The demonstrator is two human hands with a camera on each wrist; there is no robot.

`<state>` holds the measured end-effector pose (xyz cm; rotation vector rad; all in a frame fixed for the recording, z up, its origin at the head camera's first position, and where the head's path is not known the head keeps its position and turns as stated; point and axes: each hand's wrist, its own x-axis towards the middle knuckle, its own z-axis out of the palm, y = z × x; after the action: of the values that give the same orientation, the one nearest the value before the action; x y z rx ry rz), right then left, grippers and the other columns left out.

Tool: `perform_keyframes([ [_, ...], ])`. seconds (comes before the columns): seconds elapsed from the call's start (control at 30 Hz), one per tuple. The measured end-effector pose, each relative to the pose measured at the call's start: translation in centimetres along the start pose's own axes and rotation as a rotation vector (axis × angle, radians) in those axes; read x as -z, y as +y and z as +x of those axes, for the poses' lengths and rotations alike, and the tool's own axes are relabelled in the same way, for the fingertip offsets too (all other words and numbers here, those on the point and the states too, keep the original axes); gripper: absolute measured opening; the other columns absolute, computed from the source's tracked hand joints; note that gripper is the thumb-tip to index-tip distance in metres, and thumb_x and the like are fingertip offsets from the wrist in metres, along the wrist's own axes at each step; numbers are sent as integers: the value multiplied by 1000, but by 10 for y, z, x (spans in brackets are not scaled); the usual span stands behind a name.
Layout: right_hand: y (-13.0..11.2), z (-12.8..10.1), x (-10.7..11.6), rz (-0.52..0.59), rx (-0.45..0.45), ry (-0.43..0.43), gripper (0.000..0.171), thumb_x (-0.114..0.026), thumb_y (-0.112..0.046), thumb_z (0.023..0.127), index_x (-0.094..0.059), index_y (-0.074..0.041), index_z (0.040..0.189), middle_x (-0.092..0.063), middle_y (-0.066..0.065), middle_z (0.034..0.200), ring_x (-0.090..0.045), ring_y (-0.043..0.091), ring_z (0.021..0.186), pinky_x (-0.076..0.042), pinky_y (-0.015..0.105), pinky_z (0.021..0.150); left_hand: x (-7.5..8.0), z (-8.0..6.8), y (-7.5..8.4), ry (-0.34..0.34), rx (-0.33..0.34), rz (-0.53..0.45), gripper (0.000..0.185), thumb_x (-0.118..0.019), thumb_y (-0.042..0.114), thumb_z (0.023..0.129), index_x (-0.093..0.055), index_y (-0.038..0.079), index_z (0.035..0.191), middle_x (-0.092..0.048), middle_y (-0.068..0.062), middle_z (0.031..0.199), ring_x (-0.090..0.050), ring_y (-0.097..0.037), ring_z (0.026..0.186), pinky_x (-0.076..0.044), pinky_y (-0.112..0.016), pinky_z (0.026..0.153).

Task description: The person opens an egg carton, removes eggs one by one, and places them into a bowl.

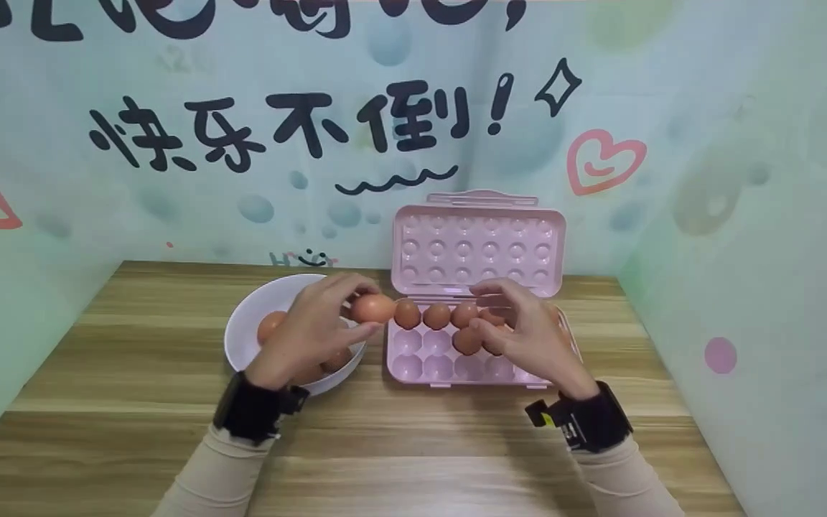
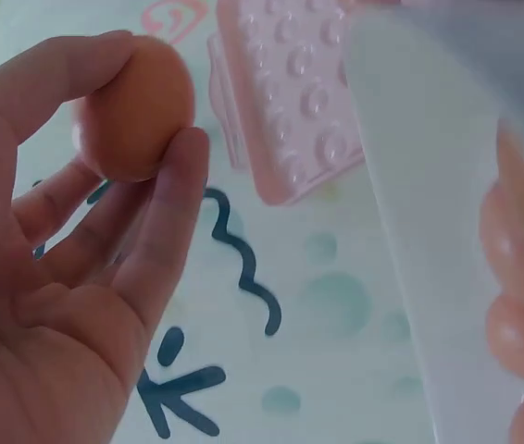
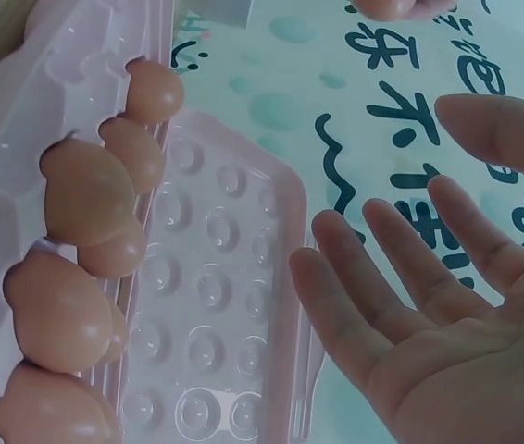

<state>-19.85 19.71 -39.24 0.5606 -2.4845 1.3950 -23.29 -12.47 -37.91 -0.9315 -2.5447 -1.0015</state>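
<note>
Between thumb and fingertips, my left hand (image 1: 313, 327) pinches a brown egg (image 2: 142, 109), raised in the gap between the bowl and the egg box. My right hand (image 1: 528, 334) is over the right part of the pink egg box (image 1: 449, 370), its fingers spread and holding nothing. Brown eggs (image 3: 86, 194) sit in the back row and in part of the middle row of the box. Cups at the front left (image 1: 410, 366) hold no eggs. My right hand hides some cups on the right in the head view.
A white bowl (image 1: 237, 334) with several brown eggs stands left of the box, partly behind my left hand. The box's lid (image 1: 478, 251) stands upright at the back, near the printed wall sheet (image 1: 241, 215). Underneath is a wood-grain table (image 1: 399, 445).
</note>
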Motion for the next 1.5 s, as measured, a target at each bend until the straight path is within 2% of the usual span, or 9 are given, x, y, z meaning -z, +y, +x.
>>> perform_keyframes([
  [0.23, 2, 1, 2, -51, 10, -2, 43, -80, -6, 92, -68, -15, 132, -73, 3, 126, -73, 21, 112, -60, 46, 98, 19, 3, -17, -187, 50, 115, 33, -84, 13, 85, -70, 9, 115, -69, -7, 105, -62, -27, 96, -53, -41, 85],
  [0.33, 3, 0, 3, -92, 12, 2, 44, -81, -10, 92, -69, -19, 133, -74, 1, 126, -72, 19, 112, -60, 45, 98, 23, 6, -18, -273, 147, 72, 27, -78, 7, 84, -70, 11, 110, -67, -5, 100, -61, -24, 92, -52, -38, 82],
  [0.57, 6, -2, 4, -189, 2, 8, 46, -84, -15, 90, -69, -23, 133, -73, -3, 128, -73, 20, 109, -60, 43, 95, 31, 9, -6, -479, 733, -591, 40, -50, -11, 90, -50, 2, 127, -66, -25, 80, -53, -26, 50, -45, -38, 42],
  [0.7, 8, -2, 4, -218, 4, -4, 48, -83, -14, 90, -68, -21, 135, -72, -1, 130, -71, 20, 112, -60, 45, 97, 32, 10, -2, -498, 847, -714, 37, -47, -5, 96, -43, -1, 133, -64, -16, 70, -48, -22, 45, -43, -34, 39],
  [0.8, 8, -2, 4, -229, 4, -3, 47, -84, -14, 90, -69, -20, 135, -72, -3, 129, -71, 20, 112, -60, 45, 97, 29, 11, -4, -505, 842, -688, 30, -49, 1, 100, -45, -4, 129, -64, -15, 70, -47, -22, 43, -45, -34, 38],
  [1.07, 5, 0, 2, -281, 42, 4, 44, -83, -17, 90, -71, -19, 131, -72, -4, 123, -70, 18, 108, -59, 44, 95, 14, 13, -22, -555, 543, -292, 12, -50, -2, 92, -59, -6, 99, -70, -29, 76, -54, -27, 45, -54, -46, 44],
  [1.2, 6, 1, 1, -266, 42, -7, 42, -83, -16, 90, -71, -19, 131, -72, -4, 122, -70, 17, 109, -59, 43, 95, 9, 19, -30, -548, 317, -65, 12, -60, -2, 91, -66, 0, 101, -70, -16, 80, -66, -21, 61, -59, -41, 68],
  [1.3, 6, 1, 1, -263, 42, -8, 41, -83, -16, 90, -72, -20, 130, -72, -5, 121, -69, 16, 109, -59, 41, 95, 7, 21, -32, -521, 201, 53, 12, -69, -1, 92, -68, 4, 103, -68, -7, 81, -67, -16, 68, -54, -35, 83],
  [1.5, 7, 2, 0, -245, 48, -20, 41, -83, -11, 90, -71, -13, 130, -72, -2, 122, -68, 17, 113, -59, 42, 98, 6, 15, -28, -579, 474, -151, 13, -60, -1, 99, -64, 4, 110, -72, -24, 77, -66, -30, 56, -61, -56, 56],
])
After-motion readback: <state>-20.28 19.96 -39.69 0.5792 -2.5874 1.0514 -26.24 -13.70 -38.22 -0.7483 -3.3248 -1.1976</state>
